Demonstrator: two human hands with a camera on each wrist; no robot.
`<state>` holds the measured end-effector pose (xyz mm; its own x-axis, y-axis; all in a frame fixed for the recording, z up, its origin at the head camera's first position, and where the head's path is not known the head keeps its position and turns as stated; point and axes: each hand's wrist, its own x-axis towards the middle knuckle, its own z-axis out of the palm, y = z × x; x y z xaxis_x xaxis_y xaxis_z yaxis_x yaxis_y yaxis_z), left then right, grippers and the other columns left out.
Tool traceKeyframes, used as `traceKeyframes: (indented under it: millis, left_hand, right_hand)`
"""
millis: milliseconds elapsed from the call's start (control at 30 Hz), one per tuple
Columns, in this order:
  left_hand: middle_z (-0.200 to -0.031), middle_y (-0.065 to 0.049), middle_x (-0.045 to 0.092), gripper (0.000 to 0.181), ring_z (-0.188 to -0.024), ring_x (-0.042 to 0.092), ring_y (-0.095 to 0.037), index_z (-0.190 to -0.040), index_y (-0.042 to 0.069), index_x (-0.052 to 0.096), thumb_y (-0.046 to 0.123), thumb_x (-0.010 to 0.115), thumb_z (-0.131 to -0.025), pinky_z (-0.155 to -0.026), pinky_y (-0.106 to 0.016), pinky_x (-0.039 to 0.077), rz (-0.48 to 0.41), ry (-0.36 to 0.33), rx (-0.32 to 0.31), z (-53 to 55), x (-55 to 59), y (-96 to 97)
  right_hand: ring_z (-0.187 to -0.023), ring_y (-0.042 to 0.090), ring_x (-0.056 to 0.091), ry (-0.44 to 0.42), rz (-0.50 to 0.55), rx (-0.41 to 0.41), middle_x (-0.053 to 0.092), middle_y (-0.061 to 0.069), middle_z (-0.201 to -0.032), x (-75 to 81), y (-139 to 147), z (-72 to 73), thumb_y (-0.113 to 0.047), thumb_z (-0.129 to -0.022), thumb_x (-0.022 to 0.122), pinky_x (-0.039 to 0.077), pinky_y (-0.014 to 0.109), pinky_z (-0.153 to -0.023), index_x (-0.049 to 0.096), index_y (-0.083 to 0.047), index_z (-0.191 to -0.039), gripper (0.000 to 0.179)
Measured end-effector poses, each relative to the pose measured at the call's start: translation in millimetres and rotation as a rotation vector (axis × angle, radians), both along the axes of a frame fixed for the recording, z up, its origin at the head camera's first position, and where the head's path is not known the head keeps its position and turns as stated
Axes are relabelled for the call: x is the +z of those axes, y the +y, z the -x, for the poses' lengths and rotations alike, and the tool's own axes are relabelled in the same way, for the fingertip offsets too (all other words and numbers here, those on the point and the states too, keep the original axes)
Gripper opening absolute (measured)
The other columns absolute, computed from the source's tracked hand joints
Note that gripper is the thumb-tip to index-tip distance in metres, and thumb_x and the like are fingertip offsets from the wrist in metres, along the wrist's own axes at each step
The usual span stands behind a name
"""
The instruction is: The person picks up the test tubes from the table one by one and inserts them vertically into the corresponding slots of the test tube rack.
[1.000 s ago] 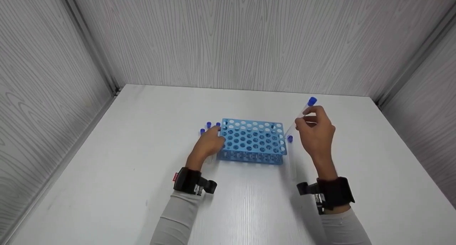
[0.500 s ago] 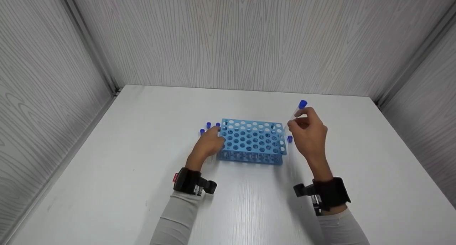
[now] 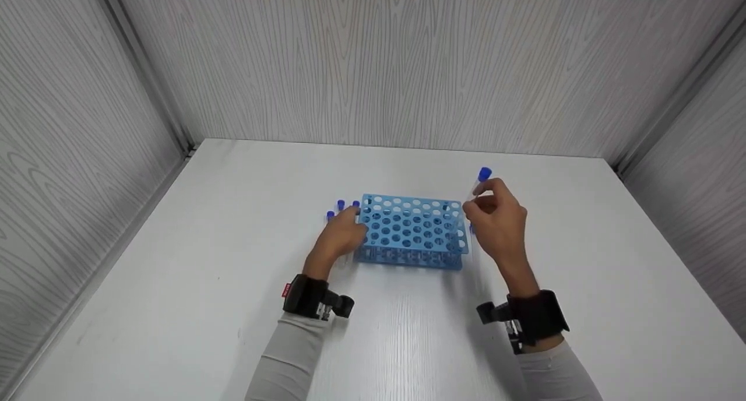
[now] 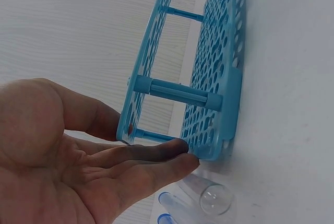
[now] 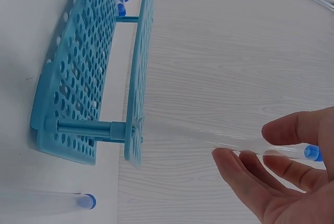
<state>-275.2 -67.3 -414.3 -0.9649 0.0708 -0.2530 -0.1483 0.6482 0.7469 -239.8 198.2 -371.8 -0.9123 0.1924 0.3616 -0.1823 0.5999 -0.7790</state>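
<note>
A blue test tube rack (image 3: 408,226) stands on the table. My left hand (image 3: 342,233) grips its left end; in the left wrist view the thumb (image 4: 94,114) is at the upper plate and the fingertips (image 4: 180,153) at the end. My right hand (image 3: 500,221) pinches a clear test tube (image 5: 229,139) with a blue cap (image 3: 485,173) near its capped end. That tube leans over the rack's right end, its lower tip at the upper plate's holes; whether it is inside one I cannot tell.
Several blue-capped tubes (image 3: 341,205) lie left of the rack, partly behind my left hand. One more capped tube (image 5: 57,200) lies on the table right of the rack. White wood-grain panels (image 3: 373,63) enclose the table's back and sides.
My right hand has moved left with the test tube, bringing its lower end over the rack's right end. The left hand and the rack have stayed in place.
</note>
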Motion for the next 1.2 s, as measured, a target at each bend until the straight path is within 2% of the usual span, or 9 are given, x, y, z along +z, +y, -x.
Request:
traceKeyframes:
  millis: [133, 467, 800, 1067, 1200]
  left_hand:
    - [-0.161, -0.017, 0.039, 0.059, -0.151, 0.032, -0.035, -0.157, 0.004, 0.034, 0.017, 0.045, -0.101, -0.122, -0.052, 0.03, -0.012, 0.008, -0.003, 0.2, -1.1, -0.7]
    - [-0.162, -0.015, 0.038, 0.059, -0.153, 0.03, -0.034, -0.158, 0.006, 0.033, 0.018, 0.045, -0.101, -0.123, -0.052, 0.028, -0.007, -0.009, 0.003, 0.4, -1.4, -0.5]
    - [-0.163, -0.015, 0.036, 0.059, -0.153, 0.029, -0.034, -0.159, 0.007, 0.032, 0.02, 0.045, -0.103, -0.123, -0.052, 0.028, -0.009, -0.025, 0.015, 0.6, -0.4, -1.0]
    - [-0.162, -0.016, 0.038, 0.058, -0.152, 0.03, -0.034, -0.158, 0.005, 0.033, 0.018, 0.044, -0.102, -0.123, -0.052, 0.028, -0.006, -0.006, -0.002, 0.5, -1.2, -1.0]
    - [-0.161, -0.016, 0.038, 0.058, -0.152, 0.032, -0.035, -0.157, 0.004, 0.033, 0.017, 0.043, -0.101, -0.123, -0.051, 0.029, 0.002, 0.005, -0.013, 1.1, -1.0, -1.0]
  right_hand:
    - [-0.087, 0.027, 0.074, -0.004, -0.009, 0.018, 0.075, 0.016, -0.103, -1.9, 0, 0.0, -0.016, -0.092, 0.063, 0.06, 0.041, -0.072, 0.062, -0.007, -0.113, 0.023]
    - [-0.089, 0.028, 0.075, -0.053, -0.008, 0.044, 0.075, 0.016, -0.102, -5.1, -2, 0.7, -0.016, -0.092, 0.063, 0.06, 0.046, -0.08, 0.061, -0.007, -0.112, 0.022]
    - [-0.098, 0.033, 0.072, -0.152, -0.037, 0.082, 0.074, 0.019, -0.11, -6.2, -2, 2.7, -0.016, -0.093, 0.061, 0.059, 0.048, -0.083, 0.061, -0.008, -0.113, 0.022]
    - [-0.09, 0.031, 0.074, -0.172, -0.083, 0.11, 0.075, 0.019, -0.106, -10.4, -1, 5.0, -0.013, -0.09, 0.06, 0.058, 0.038, -0.071, 0.062, -0.007, -0.111, 0.022]
    - [-0.09, 0.031, 0.074, -0.179, -0.101, 0.119, 0.075, 0.019, -0.106, -11.9, -1, 6.7, -0.013, -0.09, 0.06, 0.06, 0.04, -0.072, 0.062, -0.006, -0.111, 0.022]
